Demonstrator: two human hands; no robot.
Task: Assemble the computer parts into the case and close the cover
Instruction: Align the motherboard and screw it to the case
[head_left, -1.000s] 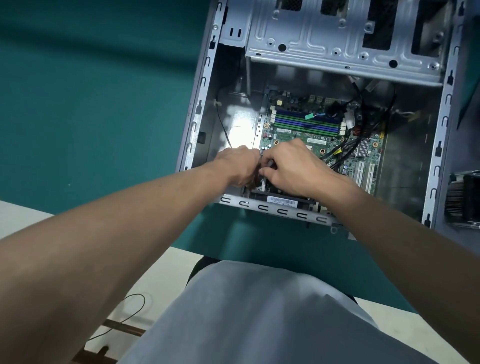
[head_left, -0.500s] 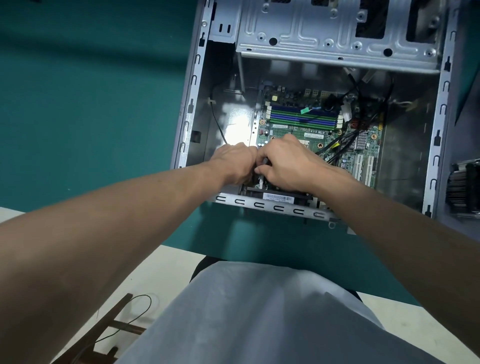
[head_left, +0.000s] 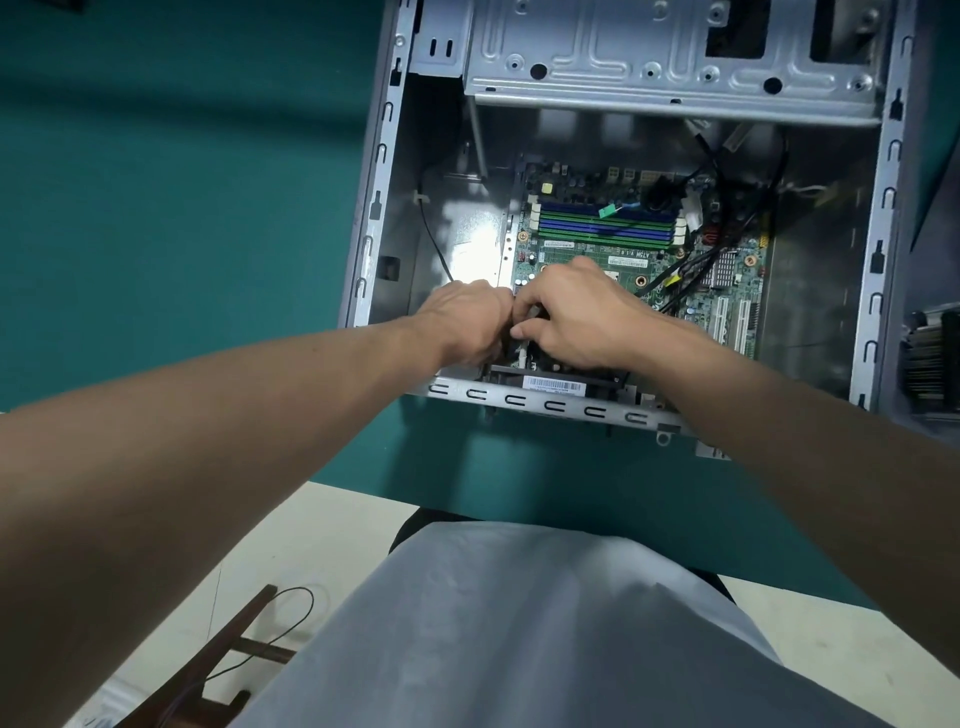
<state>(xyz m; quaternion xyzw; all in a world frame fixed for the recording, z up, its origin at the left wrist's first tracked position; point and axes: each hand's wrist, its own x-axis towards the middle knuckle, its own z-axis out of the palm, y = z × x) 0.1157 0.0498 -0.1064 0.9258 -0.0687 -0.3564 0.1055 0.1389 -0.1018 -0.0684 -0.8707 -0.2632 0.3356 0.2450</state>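
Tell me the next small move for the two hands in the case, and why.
Probably press down gently where they meet. The left hand and right hand crowd together over the black part at the near edge of the motherboard; what the fingers hold is hidden.

Grey metal case (head_left: 374, 208): cover off, lying open side up. Green board (head_left: 597, 254): flat on the case floor, blue and green slots across its far part. Black part (head_left: 550, 371): barcode label, at the board's near edge.

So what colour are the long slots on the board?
Blue and green memory slots, head view.
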